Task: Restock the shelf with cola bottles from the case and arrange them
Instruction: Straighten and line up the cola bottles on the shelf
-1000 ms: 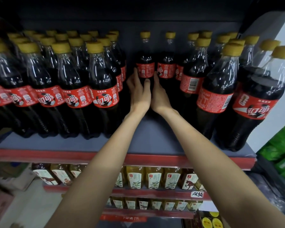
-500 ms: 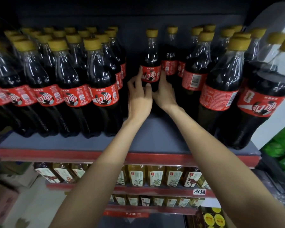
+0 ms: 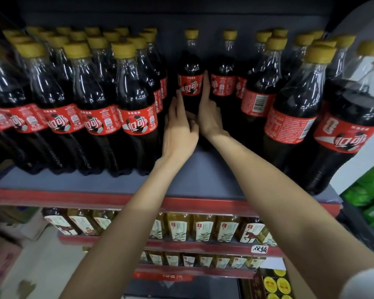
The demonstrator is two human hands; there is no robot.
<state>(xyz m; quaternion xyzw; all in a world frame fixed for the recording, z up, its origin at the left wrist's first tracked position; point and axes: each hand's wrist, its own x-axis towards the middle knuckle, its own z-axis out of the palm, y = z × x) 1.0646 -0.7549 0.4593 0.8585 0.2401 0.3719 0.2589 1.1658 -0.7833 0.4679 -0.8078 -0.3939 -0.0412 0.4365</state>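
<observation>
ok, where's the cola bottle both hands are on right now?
Head view, upper centre: the cola bottle stands deep in the shelf's gap, between the left hand and right hand, a neighbouring bottle to its right.

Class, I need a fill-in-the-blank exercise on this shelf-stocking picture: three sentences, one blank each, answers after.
1. Both hands touch one cola bottle at the ____ of the shelf gap.
2. Every cola cap is ____ in colour.
3. The cola labels are mainly ____.

Answers: back; yellow; red
</observation>
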